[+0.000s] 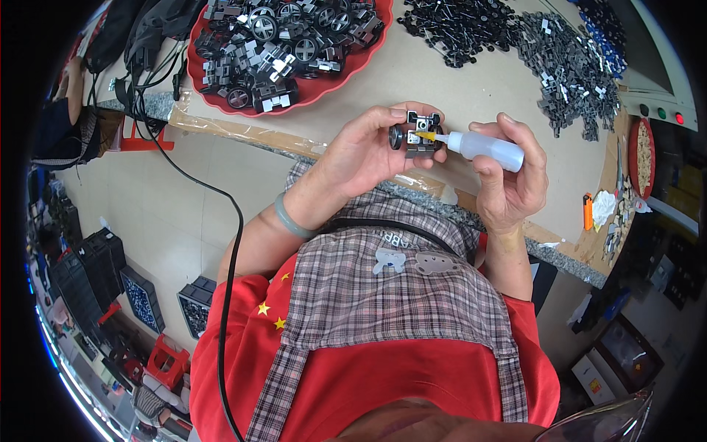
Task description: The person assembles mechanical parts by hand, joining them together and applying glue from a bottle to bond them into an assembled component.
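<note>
My left hand (366, 146) grips a small black toy-car chassis (421, 147) with a wheel on its left side, held up above the table's front edge. In my right hand (521, 177) is a translucent squeeze bottle (492, 149), lying nearly level between thumb and fingers. Its thin yellowish tip points left and meets the middle of the chassis, or hovers just over it; I cannot tell which. Part of the chassis's right side is hidden by my left fingertips.
A red scalloped basin (317, 87) full of similar wheeled chassis stands far left. Heaps of black axle-like parts (460, 33) and grey parts (563, 74) lie at the back right. An orange lighter-like object (588, 212) is near the right edge. A black cable (234, 214) hangs at left.
</note>
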Tool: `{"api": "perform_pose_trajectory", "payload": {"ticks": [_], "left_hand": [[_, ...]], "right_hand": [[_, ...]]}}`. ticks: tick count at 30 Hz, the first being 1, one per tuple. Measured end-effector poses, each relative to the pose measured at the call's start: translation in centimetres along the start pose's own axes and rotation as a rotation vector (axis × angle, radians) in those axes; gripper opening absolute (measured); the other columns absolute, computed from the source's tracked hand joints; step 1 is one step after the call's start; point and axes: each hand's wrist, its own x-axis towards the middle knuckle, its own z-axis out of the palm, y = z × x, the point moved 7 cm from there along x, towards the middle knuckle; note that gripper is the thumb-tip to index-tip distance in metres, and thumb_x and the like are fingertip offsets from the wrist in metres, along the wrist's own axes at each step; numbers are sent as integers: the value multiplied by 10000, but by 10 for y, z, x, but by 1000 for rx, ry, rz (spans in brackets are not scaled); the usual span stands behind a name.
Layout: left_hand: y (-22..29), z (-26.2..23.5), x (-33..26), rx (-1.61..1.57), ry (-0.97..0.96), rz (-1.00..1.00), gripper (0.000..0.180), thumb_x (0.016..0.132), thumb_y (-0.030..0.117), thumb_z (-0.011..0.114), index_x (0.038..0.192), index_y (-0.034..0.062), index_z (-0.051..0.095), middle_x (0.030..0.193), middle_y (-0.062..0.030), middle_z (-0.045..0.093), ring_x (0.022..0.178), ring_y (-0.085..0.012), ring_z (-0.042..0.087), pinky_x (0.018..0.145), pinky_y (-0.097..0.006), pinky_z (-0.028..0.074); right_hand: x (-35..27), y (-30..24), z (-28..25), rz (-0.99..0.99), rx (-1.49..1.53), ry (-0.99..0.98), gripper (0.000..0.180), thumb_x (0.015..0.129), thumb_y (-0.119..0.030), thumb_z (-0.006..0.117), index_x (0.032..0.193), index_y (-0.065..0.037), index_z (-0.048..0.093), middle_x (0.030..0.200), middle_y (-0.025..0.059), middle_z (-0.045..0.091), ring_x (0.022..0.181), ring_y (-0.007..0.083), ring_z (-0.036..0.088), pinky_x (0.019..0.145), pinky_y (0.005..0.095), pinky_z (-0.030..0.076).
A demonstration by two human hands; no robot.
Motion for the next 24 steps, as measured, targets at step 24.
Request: {"api": "perform_pose_trajectory", "payload": {"ticks": [24], "left_hand": [[1, -7, 1, -8, 43, 2, 458, 889, 264, 432, 1192, -80, 450, 1039, -224, 560, 936, -324, 577, 766, -348, 498]], "right_hand": [[-4, 3, -17, 102, -58, 16, 482, 807, -219, 710, 1157, 52, 520, 966, 177, 632, 800, 244, 671, 656, 306, 546]]}}
